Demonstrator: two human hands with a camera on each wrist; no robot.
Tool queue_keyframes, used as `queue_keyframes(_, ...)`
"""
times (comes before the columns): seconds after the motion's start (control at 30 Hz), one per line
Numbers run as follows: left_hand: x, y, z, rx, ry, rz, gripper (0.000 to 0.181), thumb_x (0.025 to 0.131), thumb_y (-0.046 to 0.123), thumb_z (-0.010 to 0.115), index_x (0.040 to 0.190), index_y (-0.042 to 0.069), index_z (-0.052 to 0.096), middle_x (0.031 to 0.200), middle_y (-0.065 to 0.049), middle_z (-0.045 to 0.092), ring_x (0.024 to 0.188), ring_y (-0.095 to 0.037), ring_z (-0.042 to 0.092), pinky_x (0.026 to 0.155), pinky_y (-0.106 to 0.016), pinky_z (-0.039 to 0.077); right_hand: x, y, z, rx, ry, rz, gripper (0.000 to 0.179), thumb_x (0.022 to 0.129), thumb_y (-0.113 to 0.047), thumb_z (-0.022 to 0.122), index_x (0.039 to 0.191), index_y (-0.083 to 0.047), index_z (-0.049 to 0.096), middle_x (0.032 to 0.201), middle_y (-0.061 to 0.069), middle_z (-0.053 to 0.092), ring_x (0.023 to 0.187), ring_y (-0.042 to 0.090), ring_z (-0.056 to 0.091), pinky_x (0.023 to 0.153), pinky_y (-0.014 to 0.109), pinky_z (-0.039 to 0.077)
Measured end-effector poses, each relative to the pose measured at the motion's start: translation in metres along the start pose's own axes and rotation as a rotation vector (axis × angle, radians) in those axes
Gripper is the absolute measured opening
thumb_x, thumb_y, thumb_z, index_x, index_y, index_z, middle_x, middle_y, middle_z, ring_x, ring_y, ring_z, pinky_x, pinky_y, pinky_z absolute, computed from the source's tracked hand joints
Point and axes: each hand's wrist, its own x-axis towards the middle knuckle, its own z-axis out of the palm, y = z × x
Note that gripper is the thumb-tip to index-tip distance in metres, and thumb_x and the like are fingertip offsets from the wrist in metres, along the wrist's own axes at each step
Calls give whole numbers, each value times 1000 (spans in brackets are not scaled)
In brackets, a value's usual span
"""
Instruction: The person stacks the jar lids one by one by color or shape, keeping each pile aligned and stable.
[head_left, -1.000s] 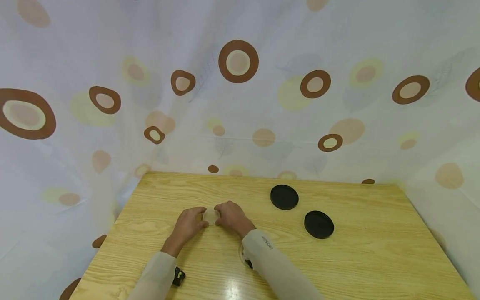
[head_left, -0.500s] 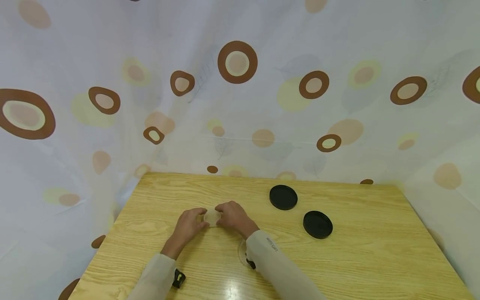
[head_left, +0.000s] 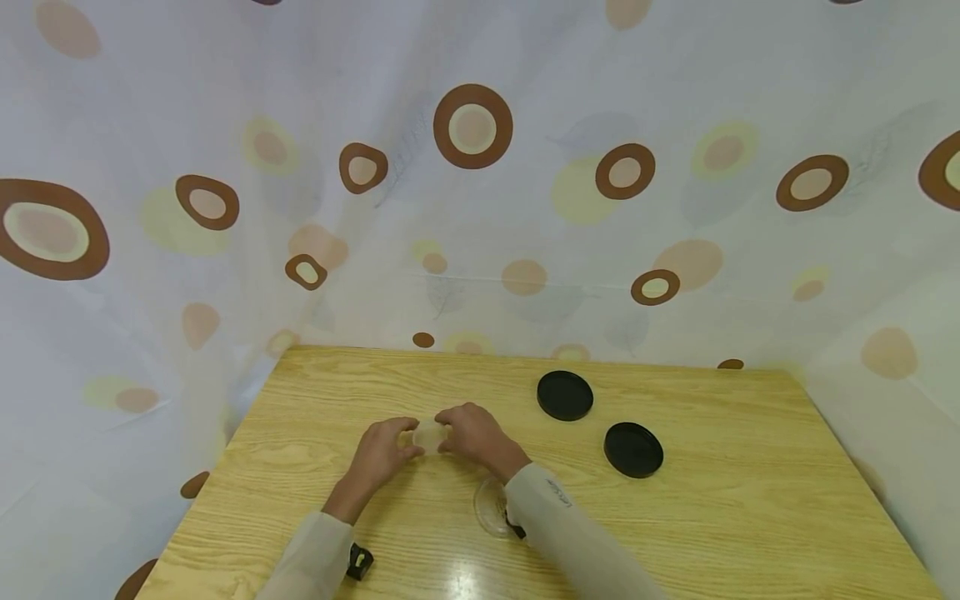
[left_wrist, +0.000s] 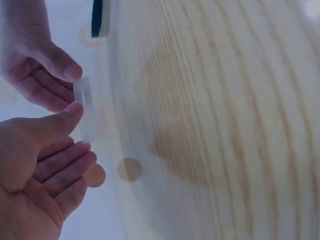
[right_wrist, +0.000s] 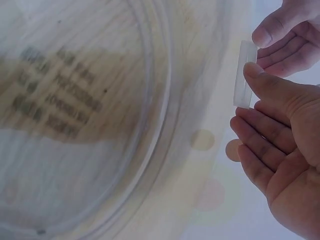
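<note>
A small translucent round piece [head_left: 430, 437], shallow like a little dish or lid, is held between both hands above the wooden table. My left hand [head_left: 381, 451] pinches its left edge with thumb and fingers, while my right hand [head_left: 477, 434] pinches the right edge. The left wrist view shows the piece [left_wrist: 86, 110] edge-on, its thin side wall pale and clear. From the right wrist, the same piece [right_wrist: 245, 75] stands on edge with a thumb laid against it. Below the right wrist lies a larger clear round dish [right_wrist: 162, 102], with dark lettering visible through it.
Two black round shallow trays [head_left: 565, 395] lie on the right half of the wooden table [head_left: 720, 492]. A patterned curtain [head_left: 480, 217] rises behind the table and along its sides. A small black device [head_left: 360, 562] sits by the left sleeve.
Both hands have shifted slightly right with the small translucent piece still pinched between them. The right forearm has moved right, uncovering more of the clear dish on the table.
</note>
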Motion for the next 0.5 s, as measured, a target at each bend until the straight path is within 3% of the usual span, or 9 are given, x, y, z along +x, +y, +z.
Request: queue_keyframes(0.5, -4, 12, 0, 12, -4, 53, 43, 76, 13, 77, 115, -1, 64, 117, -16, 67, 110, -33, 63, 91, -45, 54, -15, 6, -7, -50, 15, -27, 44, 81, -27, 76, 121, -11, 65, 119, 4, 68, 107, 21, 64, 89, 35, 55)
